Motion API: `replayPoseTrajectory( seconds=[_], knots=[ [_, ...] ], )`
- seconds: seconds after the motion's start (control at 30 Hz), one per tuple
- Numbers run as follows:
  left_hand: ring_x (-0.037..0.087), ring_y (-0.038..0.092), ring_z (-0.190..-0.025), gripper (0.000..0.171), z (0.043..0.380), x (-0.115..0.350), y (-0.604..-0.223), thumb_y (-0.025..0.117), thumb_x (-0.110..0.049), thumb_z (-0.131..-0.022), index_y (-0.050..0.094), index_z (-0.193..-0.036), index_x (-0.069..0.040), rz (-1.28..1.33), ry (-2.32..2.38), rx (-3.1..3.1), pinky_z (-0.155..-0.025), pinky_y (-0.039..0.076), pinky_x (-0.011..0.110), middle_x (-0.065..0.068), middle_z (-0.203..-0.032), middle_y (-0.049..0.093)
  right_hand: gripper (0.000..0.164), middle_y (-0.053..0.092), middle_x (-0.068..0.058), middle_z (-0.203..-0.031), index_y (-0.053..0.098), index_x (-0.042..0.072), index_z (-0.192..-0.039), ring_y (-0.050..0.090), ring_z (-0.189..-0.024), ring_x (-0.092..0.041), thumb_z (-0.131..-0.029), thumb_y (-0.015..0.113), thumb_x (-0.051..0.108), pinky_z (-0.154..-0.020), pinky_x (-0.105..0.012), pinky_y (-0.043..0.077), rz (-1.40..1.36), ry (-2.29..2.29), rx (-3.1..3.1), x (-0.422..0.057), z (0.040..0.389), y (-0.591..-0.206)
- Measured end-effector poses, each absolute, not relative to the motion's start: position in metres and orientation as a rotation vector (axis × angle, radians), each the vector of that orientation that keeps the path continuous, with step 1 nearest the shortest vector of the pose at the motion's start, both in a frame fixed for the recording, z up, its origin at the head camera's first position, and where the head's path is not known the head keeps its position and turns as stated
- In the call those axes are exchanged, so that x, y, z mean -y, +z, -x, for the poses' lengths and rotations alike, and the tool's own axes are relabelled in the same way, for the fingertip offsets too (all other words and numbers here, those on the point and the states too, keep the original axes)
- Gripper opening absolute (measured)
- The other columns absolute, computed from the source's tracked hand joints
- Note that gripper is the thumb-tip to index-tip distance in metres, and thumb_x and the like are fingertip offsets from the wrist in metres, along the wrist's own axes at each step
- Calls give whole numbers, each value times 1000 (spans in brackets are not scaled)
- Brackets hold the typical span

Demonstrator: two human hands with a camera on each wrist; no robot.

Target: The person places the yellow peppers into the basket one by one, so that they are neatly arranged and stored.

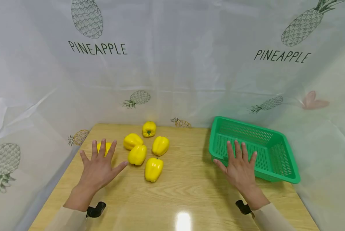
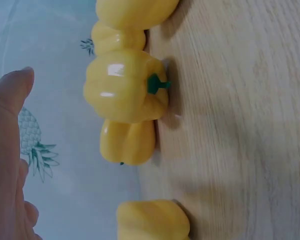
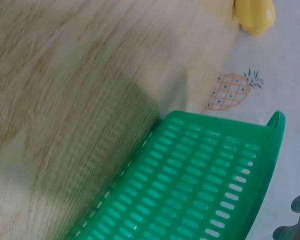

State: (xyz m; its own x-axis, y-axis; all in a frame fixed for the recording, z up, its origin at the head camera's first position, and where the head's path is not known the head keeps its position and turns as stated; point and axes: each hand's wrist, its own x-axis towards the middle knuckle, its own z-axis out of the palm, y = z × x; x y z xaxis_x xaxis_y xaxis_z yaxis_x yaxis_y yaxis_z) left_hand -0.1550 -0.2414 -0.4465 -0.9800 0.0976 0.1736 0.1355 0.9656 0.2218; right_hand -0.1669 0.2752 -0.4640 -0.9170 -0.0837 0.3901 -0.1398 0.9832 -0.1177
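Spreading the left hand (image 1: 98,171) wide, fingers straight and fanned, partly covering one yellow pepper (image 1: 107,147) in the head view, with five more yellow peppers (image 1: 137,155) grouped just to the right on a wooden tabletop (image 1: 190,183). Fanning the right hand (image 1: 242,170) wide too, across the near left part of a green perforated basket (image 1: 244,131) on the tabletop's right side, well apart from the peppers. Facing pale sheeting (image 1: 190,64) printed with pineapples behind the tabletop.
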Motion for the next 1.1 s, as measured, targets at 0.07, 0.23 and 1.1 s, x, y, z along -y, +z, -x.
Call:
replayPoseTrajectory(
  seconds=[0.07, 0.23, 1.1],
  knots=[
    [56, -15, -157, 98, 157, 241, -446, 47, -76, -100, 16, -171, -16, 189, -347, 2956, -109, -13, 89, 30, -173, 4, 96, 19, -23, -174, 23, 14, -169, 13, -160, -50, -99, 58, 68, -119, -83, 2, -144, 209, 2752, -277, 168, -464],
    [56, -15, -157, 98, 158, 242, -447, 47, -75, -100, 13, -171, -18, 208, -349, 2951, -109, -14, 89, 29, -174, -1, 96, 19, -24, -173, 20, 15, -170, 11, -160, -51, -100, 54, 70, -119, -83, -2, -120, 216, 2780, -282, 170, -462],
    [50, -8, -161, 98, 219, 179, -442, 41, -80, -98, 16, -171, -19, 298, -309, 2997, -116, -14, 82, 26, -175, 3, 98, 6, -33, -172, 10, 7, -170, -4, -158, -57, -104, 43, 71, -111, -87, -13, 93, 268, 2838, -366, 179, -449]
  ],
)
